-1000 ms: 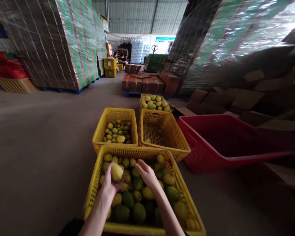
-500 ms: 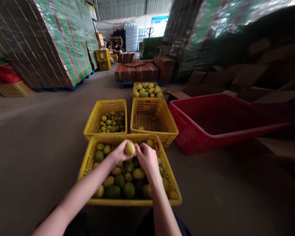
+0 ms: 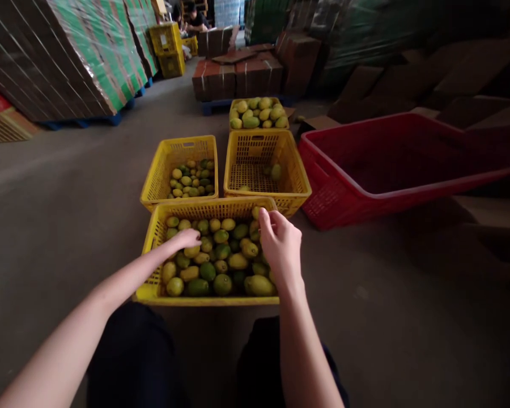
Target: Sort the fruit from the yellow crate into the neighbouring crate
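Just below the left hand (image 3: 189, 238) and beside the curled right hand (image 3: 283, 243) lie fruits (image 3: 222, 251), both grips unclear.

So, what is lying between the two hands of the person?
In the head view, green and yellow fruits in the nearest yellow crate lie between the left hand and right hand.

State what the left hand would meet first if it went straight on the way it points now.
Probably the yellow-green fruit just past the left hand, inside the nearest yellow crate; depth is unclear, so the hand might pass above it.
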A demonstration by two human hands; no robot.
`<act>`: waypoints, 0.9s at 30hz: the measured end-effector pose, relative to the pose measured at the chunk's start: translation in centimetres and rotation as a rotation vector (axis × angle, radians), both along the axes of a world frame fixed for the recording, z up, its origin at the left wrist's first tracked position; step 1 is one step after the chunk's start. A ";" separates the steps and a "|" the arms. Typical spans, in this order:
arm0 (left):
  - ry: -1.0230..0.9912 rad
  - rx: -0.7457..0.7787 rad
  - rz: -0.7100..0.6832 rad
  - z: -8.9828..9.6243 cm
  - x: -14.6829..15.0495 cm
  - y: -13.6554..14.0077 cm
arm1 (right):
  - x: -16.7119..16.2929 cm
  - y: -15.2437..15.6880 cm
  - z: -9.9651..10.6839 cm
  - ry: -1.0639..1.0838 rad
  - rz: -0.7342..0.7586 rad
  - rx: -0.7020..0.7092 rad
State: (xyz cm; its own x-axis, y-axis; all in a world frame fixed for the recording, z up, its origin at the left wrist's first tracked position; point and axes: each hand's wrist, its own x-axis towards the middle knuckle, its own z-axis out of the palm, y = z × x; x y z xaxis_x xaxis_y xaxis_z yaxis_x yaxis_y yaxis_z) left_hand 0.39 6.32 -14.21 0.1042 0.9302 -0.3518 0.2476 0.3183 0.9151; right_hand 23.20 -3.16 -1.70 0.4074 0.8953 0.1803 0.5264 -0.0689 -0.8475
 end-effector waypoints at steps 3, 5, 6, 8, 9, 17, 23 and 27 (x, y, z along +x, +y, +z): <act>0.026 -0.060 0.078 -3.8 -0.9 -3.0 | -0.7 0.1 -0.3 -0.061 0.033 -0.043; 0.024 -0.074 0.136 -5.6 -0.7 -4.1 | -1.2 0.2 -0.5 -0.090 0.049 -0.059; 0.020 -0.075 0.159 -6.3 -0.6 -4.4 | -1.5 0.3 -0.6 -0.098 0.053 -0.065; 0.014 -0.074 0.179 -7.2 -0.6 -4.9 | -1.9 0.6 -0.8 -0.100 0.056 -0.072; 0.011 -0.075 0.177 -7.5 -0.7 -5.0 | -2.1 0.7 -0.9 -0.093 0.062 -0.071; -0.017 -0.213 0.068 -2.5 -1.4 -1.7 | -3.8 2.5 -2.3 0.238 0.145 -0.103; -0.128 0.187 -0.231 9.9 0.7 0.4 | -4.4 3.8 -3.3 0.981 0.052 -0.198; 0.017 0.435 -0.337 13.0 2.1 1.0 | -4.2 4.1 -3.3 1.295 0.339 -0.258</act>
State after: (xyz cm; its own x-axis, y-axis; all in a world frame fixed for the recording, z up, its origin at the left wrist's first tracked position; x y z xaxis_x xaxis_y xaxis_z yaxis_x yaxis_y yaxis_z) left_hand 2.48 7.31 -1.20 0.4195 0.9062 0.0530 0.2866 -0.1876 0.9395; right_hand 18.97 0.90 -4.96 -0.0892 0.9341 -0.3457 -0.6057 -0.3264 -0.7256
